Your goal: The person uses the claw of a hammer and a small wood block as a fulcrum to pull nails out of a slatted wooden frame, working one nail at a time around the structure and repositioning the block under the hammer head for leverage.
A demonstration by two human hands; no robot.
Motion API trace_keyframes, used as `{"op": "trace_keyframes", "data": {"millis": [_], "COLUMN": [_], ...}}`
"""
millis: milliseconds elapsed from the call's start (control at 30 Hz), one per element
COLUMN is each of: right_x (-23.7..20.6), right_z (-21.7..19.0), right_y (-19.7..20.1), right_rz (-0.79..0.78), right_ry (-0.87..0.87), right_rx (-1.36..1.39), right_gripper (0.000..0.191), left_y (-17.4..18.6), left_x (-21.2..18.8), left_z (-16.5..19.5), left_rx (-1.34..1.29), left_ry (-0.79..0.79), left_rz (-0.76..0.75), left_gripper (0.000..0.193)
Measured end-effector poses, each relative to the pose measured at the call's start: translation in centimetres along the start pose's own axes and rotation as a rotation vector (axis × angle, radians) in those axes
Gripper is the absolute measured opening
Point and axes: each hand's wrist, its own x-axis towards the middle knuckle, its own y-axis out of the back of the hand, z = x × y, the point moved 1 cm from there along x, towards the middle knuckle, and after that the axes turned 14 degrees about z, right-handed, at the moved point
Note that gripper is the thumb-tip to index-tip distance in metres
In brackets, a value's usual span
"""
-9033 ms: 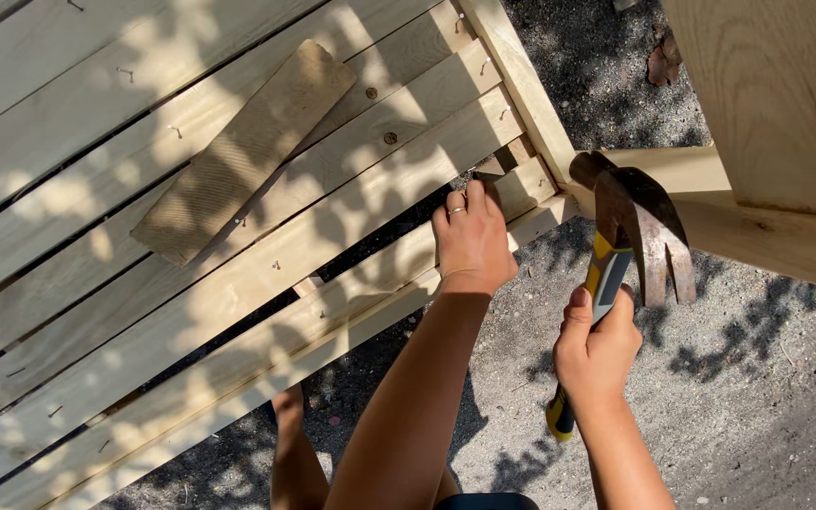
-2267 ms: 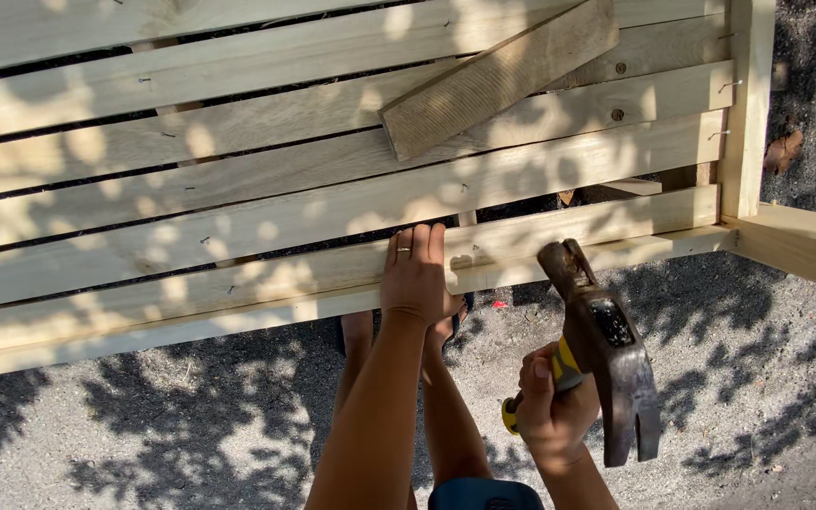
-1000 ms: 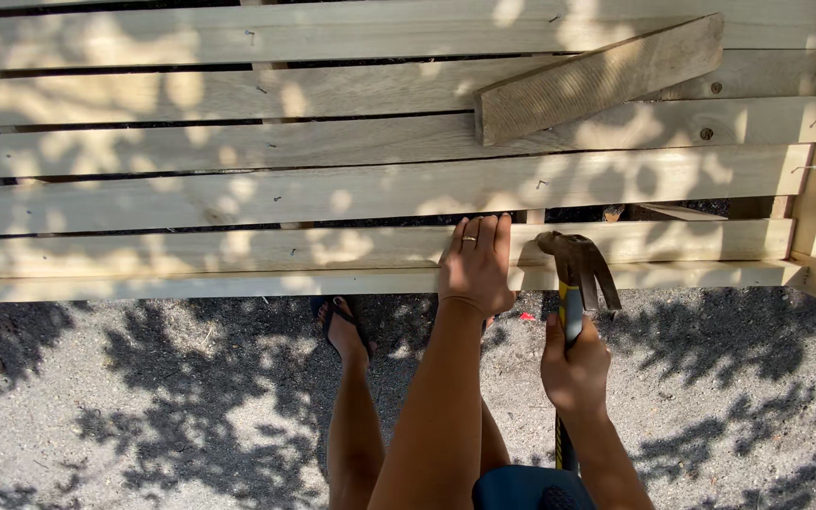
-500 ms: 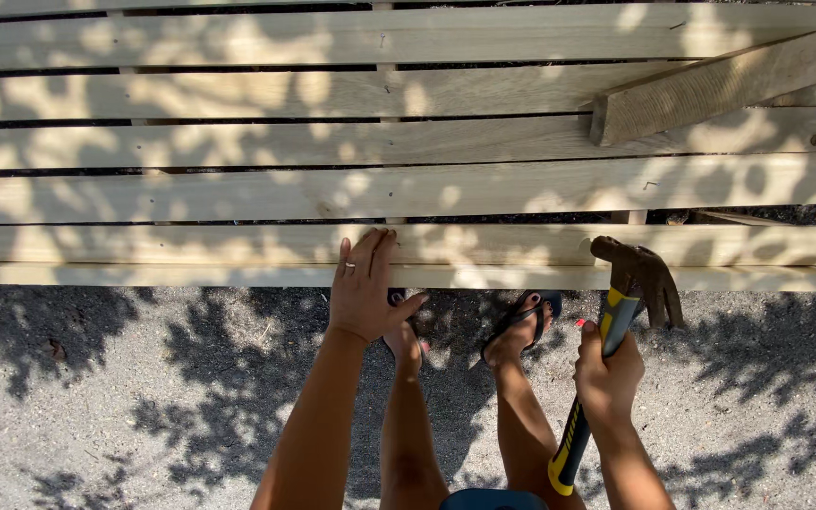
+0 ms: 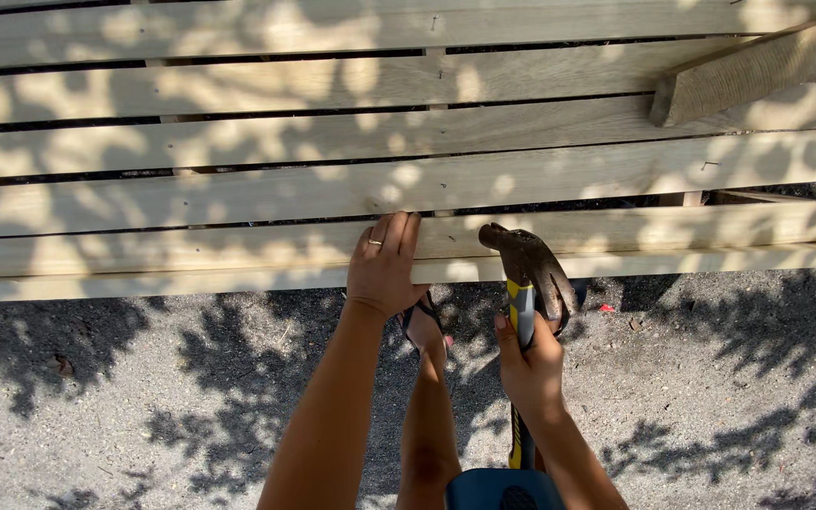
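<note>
My left hand rests flat on the nearest plank of a slatted wooden frame, fingers together, a ring on one finger. My right hand grips the yellow and black handle of a claw hammer, high up near the head. The hammer's dark head hovers over the near plank's edge, just to the right of my left hand.
The frame's pale planks run left to right with dark gaps between. A loose short board lies slanted on the planks at the upper right. Gravel ground with leaf shadows lies below. My leg and sandalled foot stand between my arms.
The view has shifted along the planks, so the loose board sits further right. My left hand stays on the near plank and the hammer head has come closer to it.
</note>
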Motion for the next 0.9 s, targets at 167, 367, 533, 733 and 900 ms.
{"op": "trace_keyframes", "data": {"millis": [167,367,533,733,900], "right_x": [-0.5,-0.3,0.3,-0.4,-1.3], "right_z": [0.9,1.4,0.7,-0.2,-0.8], "right_y": [0.1,-0.2,-1.1,-1.9,-1.0], "right_rz": [-0.009,0.006,0.053,0.072,0.082], "right_ry": [-0.063,-0.038,0.204,0.353,0.487], "right_rx": [0.005,-0.013,-0.138,-0.237,-0.343], "right_gripper": [0.015,0.017,0.022,0.029,0.031], "left_y": [-0.6,-0.1,0.2,0.1,0.2], "left_x": [0.1,0.0,0.5,1.1,1.1], "left_z": [0.3,0.6,0.7,0.6,0.5], "left_rx": [0.051,0.043,0.013,0.037,0.021], "left_ry": [0.057,0.1,0.137,0.065,0.068], "left_rz": [-0.166,-0.171,-0.202,-0.183,-0.193], "left_gripper": [0.11,0.112,0.114,0.115,0.115]}}
